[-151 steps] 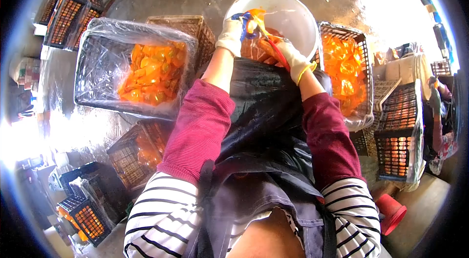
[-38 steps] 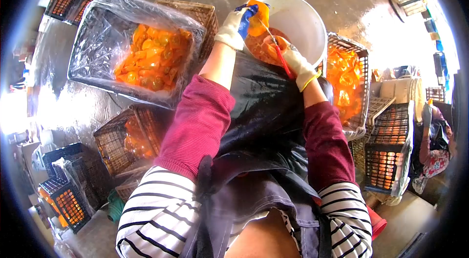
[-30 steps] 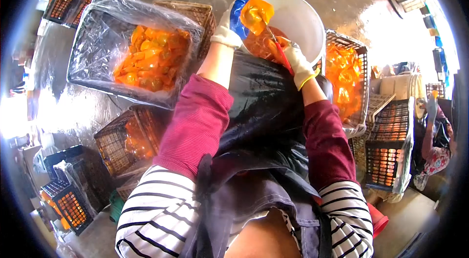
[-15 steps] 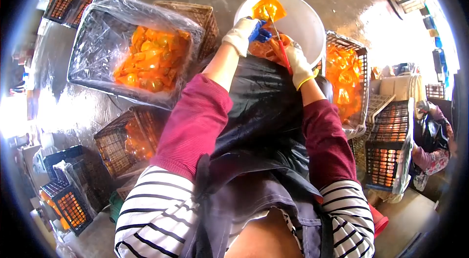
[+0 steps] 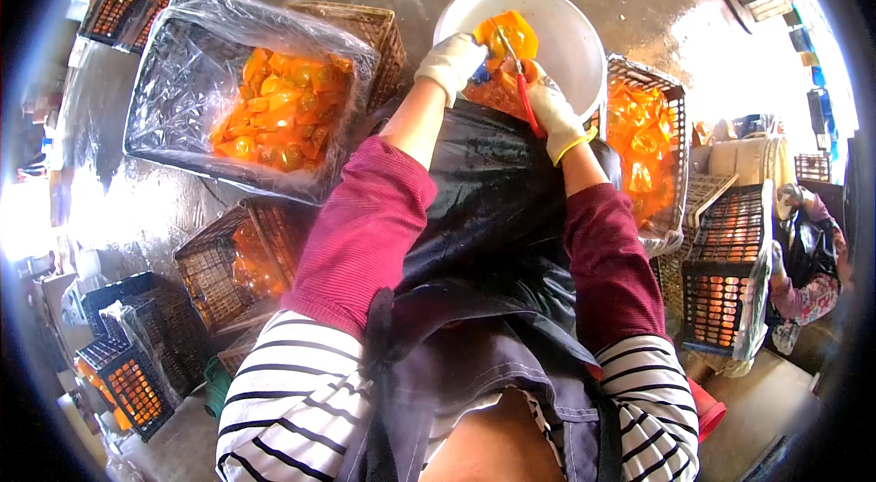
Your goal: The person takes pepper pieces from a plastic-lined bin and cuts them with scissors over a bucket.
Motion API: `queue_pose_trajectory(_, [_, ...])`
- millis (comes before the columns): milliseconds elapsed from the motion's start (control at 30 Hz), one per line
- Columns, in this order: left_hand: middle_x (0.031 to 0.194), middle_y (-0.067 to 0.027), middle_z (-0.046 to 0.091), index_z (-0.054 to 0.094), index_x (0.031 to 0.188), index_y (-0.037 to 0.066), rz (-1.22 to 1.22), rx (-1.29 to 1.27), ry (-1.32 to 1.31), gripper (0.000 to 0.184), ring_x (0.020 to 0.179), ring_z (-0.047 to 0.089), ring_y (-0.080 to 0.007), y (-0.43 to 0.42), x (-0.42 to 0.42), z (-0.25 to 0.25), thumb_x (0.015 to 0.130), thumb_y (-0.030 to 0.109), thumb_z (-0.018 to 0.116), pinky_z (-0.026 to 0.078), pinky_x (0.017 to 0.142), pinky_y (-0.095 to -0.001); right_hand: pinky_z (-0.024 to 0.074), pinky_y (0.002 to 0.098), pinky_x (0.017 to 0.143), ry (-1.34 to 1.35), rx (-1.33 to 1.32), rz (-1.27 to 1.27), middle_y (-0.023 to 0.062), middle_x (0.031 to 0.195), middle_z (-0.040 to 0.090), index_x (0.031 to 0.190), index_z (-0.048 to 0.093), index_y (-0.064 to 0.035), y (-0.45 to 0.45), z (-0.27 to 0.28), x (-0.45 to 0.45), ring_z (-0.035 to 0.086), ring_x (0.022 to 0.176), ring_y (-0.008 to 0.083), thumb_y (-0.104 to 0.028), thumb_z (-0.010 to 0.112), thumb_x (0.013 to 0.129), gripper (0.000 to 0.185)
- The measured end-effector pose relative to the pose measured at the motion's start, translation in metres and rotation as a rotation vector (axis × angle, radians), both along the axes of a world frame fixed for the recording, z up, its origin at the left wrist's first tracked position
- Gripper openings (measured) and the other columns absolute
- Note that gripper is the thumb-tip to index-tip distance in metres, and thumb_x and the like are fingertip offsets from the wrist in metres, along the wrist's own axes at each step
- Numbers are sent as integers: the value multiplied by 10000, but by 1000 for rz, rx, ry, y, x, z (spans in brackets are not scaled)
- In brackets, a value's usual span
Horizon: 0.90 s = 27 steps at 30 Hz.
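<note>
My left hand [image 5: 453, 65], in a white glove with blue on the fingers, is closed on the edge of a shiny orange plastic packet [image 5: 518, 30]. My right hand [image 5: 553, 112], gloved in white with a yellow cuff, grips red-handled scissors [image 5: 527, 103]. Their blades point up and left, across the packet; whether they cut into it I cannot tell. Both hands are over the near side of a white bucket [image 5: 578, 46]. Wet-looking orange-red contents [image 5: 497, 95] lie in the bucket, partly hidden by the hands.
Left of the bucket, a plastic-lined crate [image 5: 164, 113] holds many orange packets. Another crate [image 5: 676, 154] of packets stands close by my right arm. More crates [image 5: 208, 277] are lower left and on the right [image 5: 725, 286]. At far right is another person [image 5: 808, 254].
The packet has shifted slightly right and down and looks more spread out. My left hand has turned, so less blue shows. The scissors have tilted more upright.
</note>
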<state>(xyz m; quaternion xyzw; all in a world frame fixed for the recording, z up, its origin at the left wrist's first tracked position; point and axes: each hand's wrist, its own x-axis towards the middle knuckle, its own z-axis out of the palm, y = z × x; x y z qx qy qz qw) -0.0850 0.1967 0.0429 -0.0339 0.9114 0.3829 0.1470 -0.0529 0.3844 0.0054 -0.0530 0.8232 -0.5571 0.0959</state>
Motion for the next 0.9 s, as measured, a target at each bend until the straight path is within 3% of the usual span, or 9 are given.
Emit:
queue_pose_trajectory(33, [1041, -177, 643, 640, 1064, 69, 9, -60, 36, 358, 981, 608, -322, 0, 1, 3, 849, 336, 534, 465, 845, -398, 479, 354, 738, 34, -47, -7, 152, 891, 667, 1038, 625, -59, 1, -6, -2, 647, 837, 259, -388, 636, 834, 387])
queue_pose_trajectory(233, [919, -161, 674, 649, 1011, 50, 184, -104, 366, 277, 878, 641, -302, 2, -1, 7, 834, 249, 575, 493, 760, -393, 460, 237, 573, -211, 20, 25, 29, 847, 635, 1129, 607, -99, 4, 25, 5, 591, 654, 107, -304, 614, 888, 316])
queue_pose_trajectory(267, [906, -103, 675, 641, 1043, 24, 361, 475, 36, 265, 880, 641, -233, 4, -6, 13, 831, 169, 576, 511, 729, -332, 461, 237, 547, -264, -33, 8, 28, 839, 637, 1144, 599, -109, 4, 29, 6, 600, 630, 114, -311, 611, 889, 326])
queue_pose_trajectory(300, [936, -79, 648, 619, 1086, -3, 145, 1294, 65, 289, 910, 618, -180, 1, -15, 1, 843, 152, 606, 539, 738, -301, 459, 237, 520, -360, -140, -29, 27, 829, 639, 1161, 589, -120, -1, 48, 11, 609, 611, 123, -318, 609, 889, 337])
queue_pose_trajectory(367, [1046, -123, 617, 594, 1123, -7, 151, 1550, -33, 295, 963, 608, -200, 9, -6, -5, 875, 152, 606, 558, 795, -312, 456, 240, 486, -445, -253, -35, 29, 812, 645, 1189, 570, -138, -3, 46, 10, 625, 596, 140, -329, 608, 888, 359])
queue_pose_trajectory(467, [1124, -130, 586, 539, 1181, -15, 199, 1279, -276, 374, 971, 615, -224, 13, -10, -4, 890, 209, 609, 562, 825, -335, 459, 247, 472, -464, -257, -1, 43, 799, 655, 1206, 555, -152, 2, 25, 1, 639, 605, 158, -334, 607, 887, 371])
queue_pose_trajectory(633, [1068, -117, 616, 541, 1177, -24, 131, 968, -119, 414, 929, 625, -197, 1, -48, -68, 863, 224, 649, 548, 771, -269, 476, 258, 486, -527, -283, -6, 76, 813, 663, 1176, 568, -148, 0, 49, 8, 637, 599, 167, -300, 598, 892, 324])
queue_pose_trajectory(767, [1068, -107, 624, 556, 1173, -7, 184, 847, -8, 338, 927, 623, -192, 5, -49, -69, 875, 139, 617, 530, 761, -262, 476, 254, 507, -313, -52, 47, 88, 826, 667, 1144, 588, -140, 7, 29, -3, 634, 601, 169, -290, 597, 892, 293])
queue_pose_trajectory(900, [874, -171, 670, 622, 1043, 0, 192, 477, 313, 355, 846, 654, -293, 16, -33, -41, 806, 259, 673, 505, 758, -360, 479, 296, 577, 63, 210, 46, 78, 830, 673, 1088, 617, -98, 13, 11, -6, 646, 696, 187, -285, 581, 900, 268])
